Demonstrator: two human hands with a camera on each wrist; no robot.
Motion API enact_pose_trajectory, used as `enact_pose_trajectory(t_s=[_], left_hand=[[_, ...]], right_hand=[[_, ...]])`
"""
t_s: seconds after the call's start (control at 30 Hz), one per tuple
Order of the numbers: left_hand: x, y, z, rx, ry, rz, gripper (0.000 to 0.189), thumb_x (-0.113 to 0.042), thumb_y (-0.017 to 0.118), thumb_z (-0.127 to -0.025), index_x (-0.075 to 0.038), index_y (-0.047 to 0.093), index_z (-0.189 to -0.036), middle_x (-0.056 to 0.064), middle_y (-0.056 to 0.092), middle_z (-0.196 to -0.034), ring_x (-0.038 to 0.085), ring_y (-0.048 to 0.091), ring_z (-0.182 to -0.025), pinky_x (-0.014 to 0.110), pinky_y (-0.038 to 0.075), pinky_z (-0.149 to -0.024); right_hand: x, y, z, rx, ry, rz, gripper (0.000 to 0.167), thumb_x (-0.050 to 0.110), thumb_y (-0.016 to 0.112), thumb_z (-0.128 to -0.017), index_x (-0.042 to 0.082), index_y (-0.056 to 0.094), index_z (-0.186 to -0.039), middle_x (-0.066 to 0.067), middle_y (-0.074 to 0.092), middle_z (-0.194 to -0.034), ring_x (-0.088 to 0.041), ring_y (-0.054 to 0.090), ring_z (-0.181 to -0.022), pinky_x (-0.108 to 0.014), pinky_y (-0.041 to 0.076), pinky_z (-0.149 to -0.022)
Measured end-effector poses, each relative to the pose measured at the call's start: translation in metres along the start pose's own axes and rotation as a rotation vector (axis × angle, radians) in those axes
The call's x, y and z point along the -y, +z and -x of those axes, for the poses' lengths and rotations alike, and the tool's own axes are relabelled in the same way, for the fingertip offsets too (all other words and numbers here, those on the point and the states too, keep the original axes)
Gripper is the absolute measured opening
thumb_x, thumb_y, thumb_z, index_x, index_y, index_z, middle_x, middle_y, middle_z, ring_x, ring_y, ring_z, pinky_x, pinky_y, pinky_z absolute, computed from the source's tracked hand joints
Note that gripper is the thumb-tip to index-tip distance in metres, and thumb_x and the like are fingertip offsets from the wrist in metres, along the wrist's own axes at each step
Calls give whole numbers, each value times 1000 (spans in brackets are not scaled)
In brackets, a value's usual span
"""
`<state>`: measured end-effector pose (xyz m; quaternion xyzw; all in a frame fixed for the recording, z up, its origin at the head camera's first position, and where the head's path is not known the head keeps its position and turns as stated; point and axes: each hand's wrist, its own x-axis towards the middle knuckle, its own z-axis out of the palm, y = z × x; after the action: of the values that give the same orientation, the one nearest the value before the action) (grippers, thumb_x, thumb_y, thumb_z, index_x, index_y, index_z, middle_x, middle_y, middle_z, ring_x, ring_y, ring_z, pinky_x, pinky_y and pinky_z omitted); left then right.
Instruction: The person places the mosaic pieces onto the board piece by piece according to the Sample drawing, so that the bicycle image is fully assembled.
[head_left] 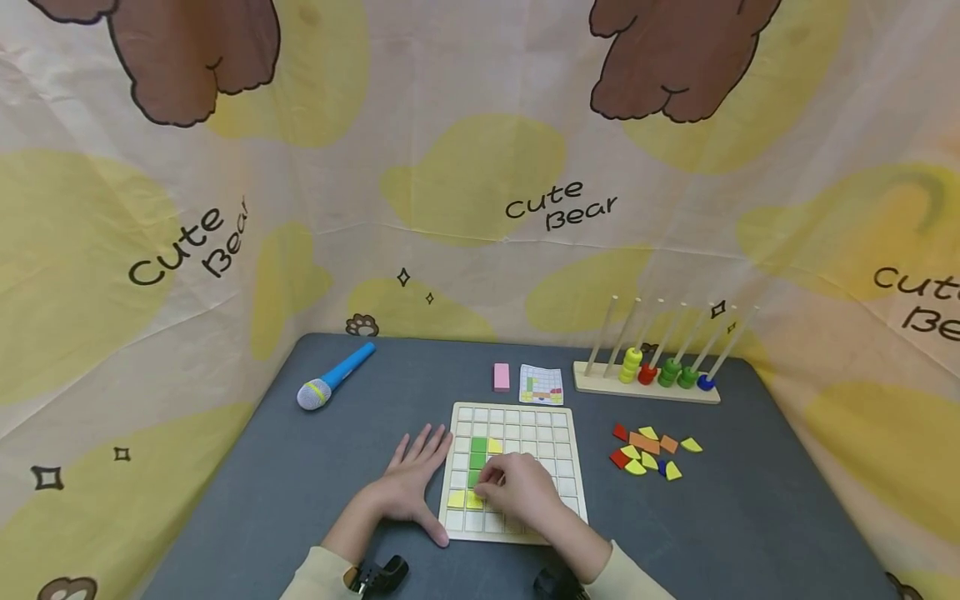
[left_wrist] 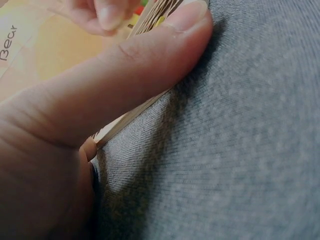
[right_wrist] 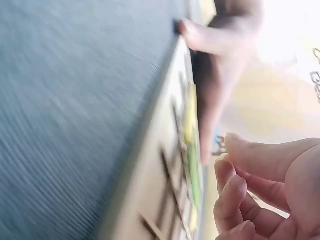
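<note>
A wooden grid board with white squares lies on the table. Green tiles form a column on its left part, with a yellow tile beside the top one and further yellow tiles below. My left hand lies spread at the board's left side, its thumb touching the edge near the lower corner. Over the board is my right hand, its fingertips above a lower yellow tile in the head view. In the right wrist view its fingers are curled and nothing shows between thumb and index.
Loose red, orange, yellow and blue pieces lie right of the board. Behind it are a pink block, a pattern card and a peg stand with coloured beads. A toy microphone lies back left. Patterned fabric hangs behind.
</note>
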<state>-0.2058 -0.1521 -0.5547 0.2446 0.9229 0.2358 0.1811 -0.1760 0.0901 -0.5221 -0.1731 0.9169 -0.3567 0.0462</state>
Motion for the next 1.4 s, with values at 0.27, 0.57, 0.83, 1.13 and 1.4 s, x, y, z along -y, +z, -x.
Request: enact_pose_trajectory(t_s=[0.27, 0.57, 0.83, 1.13, 1.4], left_hand=[[0, 1, -1, -1, -9, 4, 152, -77, 86, -49, -19, 6, -164, 4, -2, -172, 30, -11, -157, 62, -8, -122], [0, 1, -1, 10, -12, 28, 153, -72, 90, -49, -16, 6, -164, 6, -2, -172, 32, -12, -157, 62, -9, -122], [-1, -1, 0, 6, -15, 14, 152, -74, 88, -49, -18, 7, -164, 6, -2, -172, 31, -11, -157, 62, -8, -122], [0, -2, -1, 11, -17, 11, 152, -75, 87, -48, -18, 6, -164, 5, -2, -172, 30, -11, -157, 62, -7, -122], [0, -2, -2, 19, -8, 17, 151, -73, 88, -50, -17, 6, -164, 6, -2, -171, 32, -11, -157, 62, -8, -122]], right_hand=[[-7, -30, -2, -74, 47, -38, 8, 25, 80, -87, 23, 75, -81, 14, 63, -70, -7, 53, -62, -24, 44, -54], [-20, -60, -2, -145, 134, -75, 6, 23, 81, -86, 21, 76, -83, 10, 66, -74, -12, 55, -68, -26, 46, -58], [-33, -75, -1, -205, 194, -121, 4, 19, 81, -86, 17, 78, -86, 6, 68, -74, -14, 55, -69, -26, 47, -59], [-52, -93, 2, -261, 246, -100, 7, 19, 80, -87, 13, 78, -89, 2, 69, -77, -17, 54, -72, -28, 47, -61], [-70, -108, 5, -277, 298, -83, 15, 21, 79, -89, 9, 78, -98, -4, 71, -84, -19, 57, -73, -26, 51, -61]])
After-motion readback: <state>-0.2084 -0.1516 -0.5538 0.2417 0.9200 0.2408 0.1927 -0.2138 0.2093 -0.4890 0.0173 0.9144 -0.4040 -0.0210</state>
